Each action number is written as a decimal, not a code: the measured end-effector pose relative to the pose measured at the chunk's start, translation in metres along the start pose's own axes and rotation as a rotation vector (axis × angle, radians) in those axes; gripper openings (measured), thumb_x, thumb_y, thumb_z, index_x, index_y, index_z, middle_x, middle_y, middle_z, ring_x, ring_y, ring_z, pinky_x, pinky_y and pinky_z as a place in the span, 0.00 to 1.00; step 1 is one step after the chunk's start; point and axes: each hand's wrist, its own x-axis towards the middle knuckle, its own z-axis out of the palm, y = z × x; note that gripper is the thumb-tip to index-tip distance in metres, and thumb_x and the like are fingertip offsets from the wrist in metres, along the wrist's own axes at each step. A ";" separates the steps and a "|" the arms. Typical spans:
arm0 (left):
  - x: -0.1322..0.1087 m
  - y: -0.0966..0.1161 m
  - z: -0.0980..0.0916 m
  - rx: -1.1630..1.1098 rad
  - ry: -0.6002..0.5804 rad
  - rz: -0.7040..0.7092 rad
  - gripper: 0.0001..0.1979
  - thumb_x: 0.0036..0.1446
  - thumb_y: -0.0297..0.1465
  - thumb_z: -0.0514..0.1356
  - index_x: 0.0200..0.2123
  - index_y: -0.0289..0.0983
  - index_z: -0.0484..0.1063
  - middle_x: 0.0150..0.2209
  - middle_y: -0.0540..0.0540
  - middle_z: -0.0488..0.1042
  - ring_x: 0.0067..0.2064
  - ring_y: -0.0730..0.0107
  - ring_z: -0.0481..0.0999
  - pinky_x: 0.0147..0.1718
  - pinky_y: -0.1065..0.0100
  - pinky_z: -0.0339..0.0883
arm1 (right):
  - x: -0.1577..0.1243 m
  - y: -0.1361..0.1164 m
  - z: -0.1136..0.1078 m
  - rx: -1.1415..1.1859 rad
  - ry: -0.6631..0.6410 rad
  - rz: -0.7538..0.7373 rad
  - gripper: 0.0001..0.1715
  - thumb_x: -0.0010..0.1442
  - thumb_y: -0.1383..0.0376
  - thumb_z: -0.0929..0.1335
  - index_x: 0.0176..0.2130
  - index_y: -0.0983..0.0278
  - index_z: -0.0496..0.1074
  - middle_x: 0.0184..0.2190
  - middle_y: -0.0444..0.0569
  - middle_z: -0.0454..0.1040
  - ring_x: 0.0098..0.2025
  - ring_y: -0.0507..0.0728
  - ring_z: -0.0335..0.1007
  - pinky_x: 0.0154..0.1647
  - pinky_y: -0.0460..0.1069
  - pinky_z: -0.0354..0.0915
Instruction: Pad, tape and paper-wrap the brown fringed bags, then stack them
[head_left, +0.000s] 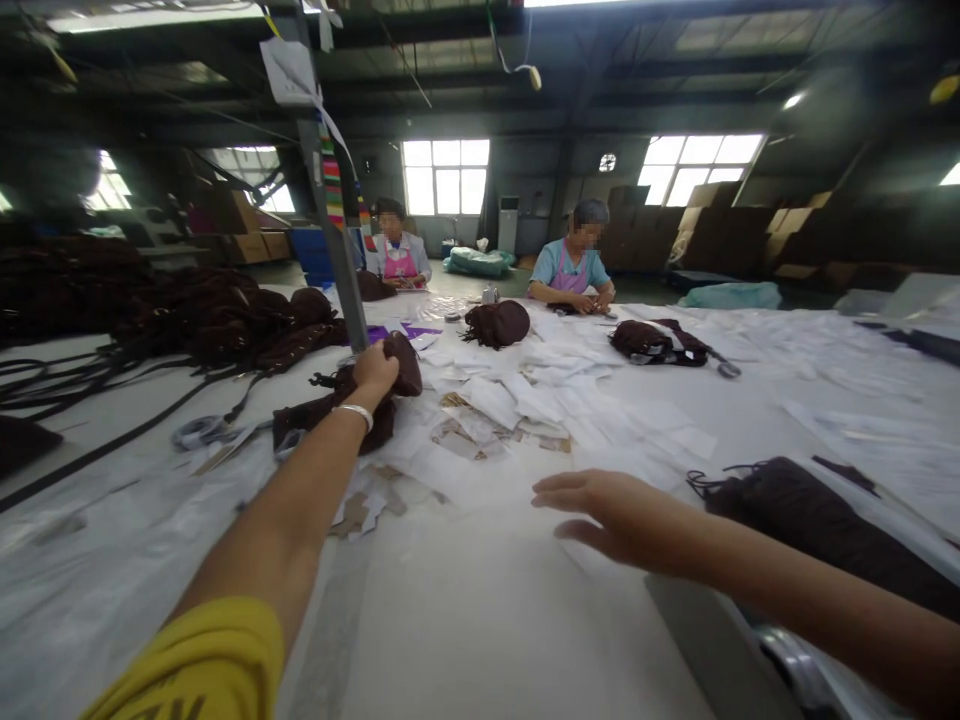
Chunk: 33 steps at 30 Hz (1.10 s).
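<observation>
My left hand (375, 372) reaches far forward and is closed on a dark brown bag (406, 364), beside a grey metal post. More dark brown fabric (300, 420) lies below that wrist, partly covered by my forearm. Over the bare front part of the white table (480, 620), my right hand (615, 510) is open with its fingers stretched to the left and nothing in it. To the right of it lies a long dark brown bundle with drawstrings (817, 520), partly behind my right forearm.
The post (341, 250) rises from the table. A large pile of brown bags (225, 310) with straps lies left. White papers (495, 400) and plastic cover the middle. Two co-workers, one in pink (401, 262) and one in blue (570, 265), work across the table.
</observation>
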 end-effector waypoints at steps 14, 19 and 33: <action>-0.066 0.097 -0.212 -0.567 -0.071 0.511 0.24 0.53 0.30 0.59 0.56 0.38 0.71 0.49 0.46 0.78 0.49 0.59 0.75 0.51 0.53 0.70 | 0.028 -0.072 -0.046 0.976 0.495 0.138 0.49 0.60 0.50 0.71 0.71 0.53 0.46 0.53 0.53 0.75 0.48 0.61 0.76 0.44 0.56 0.76; -0.169 0.100 -0.211 -0.656 -0.283 0.529 0.24 0.51 0.29 0.61 0.54 0.38 0.73 0.52 0.46 0.77 0.52 0.58 0.75 0.54 0.56 0.69 | -0.018 -0.122 -0.012 1.336 0.612 0.197 0.56 0.58 0.54 0.73 0.71 0.52 0.39 0.49 0.50 0.76 0.45 0.58 0.77 0.48 0.57 0.75; -0.418 -0.028 -0.200 -0.648 -0.789 -0.004 0.25 0.41 0.31 0.67 0.47 0.45 0.80 0.52 0.45 0.78 0.58 0.46 0.72 0.61 0.49 0.61 | -0.176 -0.180 0.196 1.011 0.621 0.529 0.26 0.58 0.59 0.71 0.55 0.60 0.71 0.52 0.51 0.76 0.45 0.61 0.77 0.51 0.57 0.72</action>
